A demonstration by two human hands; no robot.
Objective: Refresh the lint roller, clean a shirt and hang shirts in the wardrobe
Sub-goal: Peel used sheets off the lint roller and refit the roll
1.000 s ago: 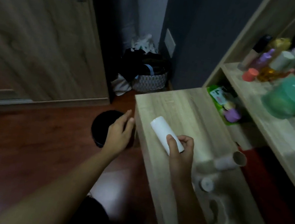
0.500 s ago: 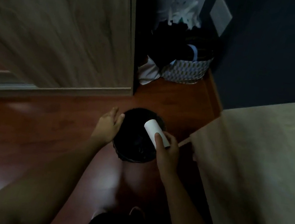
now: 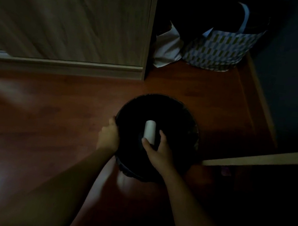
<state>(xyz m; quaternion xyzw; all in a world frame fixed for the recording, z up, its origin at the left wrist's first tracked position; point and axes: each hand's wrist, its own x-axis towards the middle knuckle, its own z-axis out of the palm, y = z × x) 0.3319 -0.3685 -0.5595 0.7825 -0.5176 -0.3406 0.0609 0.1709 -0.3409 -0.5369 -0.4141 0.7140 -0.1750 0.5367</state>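
White roll (image 3: 150, 132) over bin (image 3: 191, 124), interior apparently black

Dim, underexposed, slightly motion-blurred

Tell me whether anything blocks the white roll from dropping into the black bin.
Nothing visible does. The right hand holds the white roll directly over the open black bin; the left hand is at the bin's left rim, outside its mouth.
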